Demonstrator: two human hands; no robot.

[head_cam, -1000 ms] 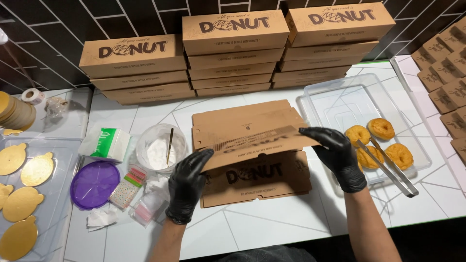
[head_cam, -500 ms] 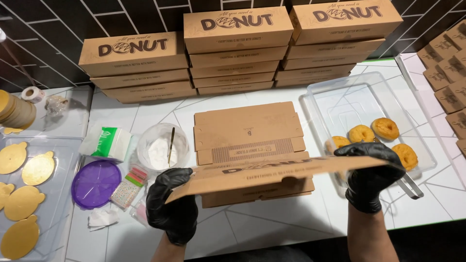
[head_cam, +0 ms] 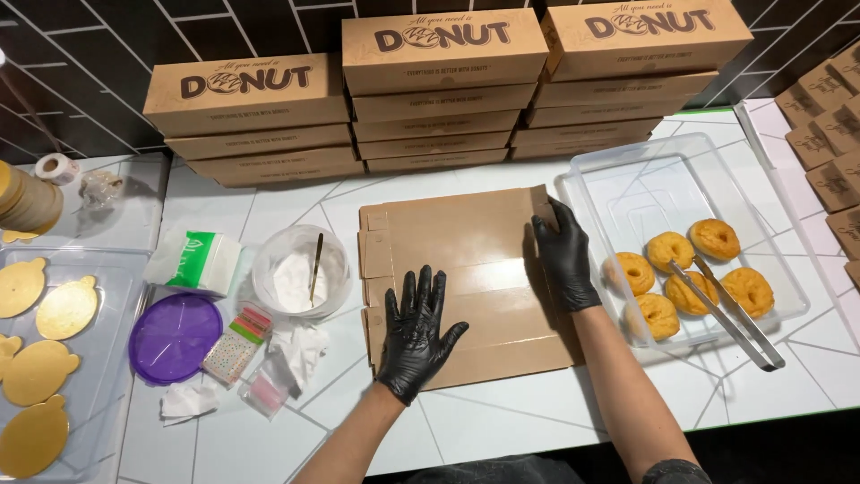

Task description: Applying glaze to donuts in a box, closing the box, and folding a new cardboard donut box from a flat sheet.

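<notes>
The flat brown cardboard box blank (head_cam: 461,278) lies unfolded on the white tiled counter (head_cam: 502,421), between the clear plastic tub of white powder (head_cam: 300,269) and the clear plastic tray (head_cam: 627,193) holding 5 glazed doughnuts (head_cam: 685,273). The left hand (head_cam: 417,332), black-gloved, rests palm-down with fingers spread on the blank, gripping nothing. The right hand (head_cam: 566,255), also gloved, lies along the blank's right edge, fingers extended at the far corner. Risk: uneven pressure may skew the blank, and a sliding blank could nudge the tray just beside it.
</notes>
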